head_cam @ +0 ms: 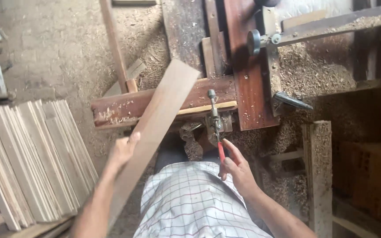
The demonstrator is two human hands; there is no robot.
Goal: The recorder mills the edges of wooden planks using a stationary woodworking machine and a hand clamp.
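Observation:
My left hand grips a long flat wooden plank near its lower part; the plank slants up to the right, its far end over the dark wooden machine frame. My right hand pinches the red-tipped end of a metal lever that hangs from the front of the frame. My checked shirt fills the bottom middle.
A stack of thin wooden slats leans at the left. Sawdust covers the floor and heaps at the right. A reddish board and a metal knob sit on the machine. A wooden post stands at the right.

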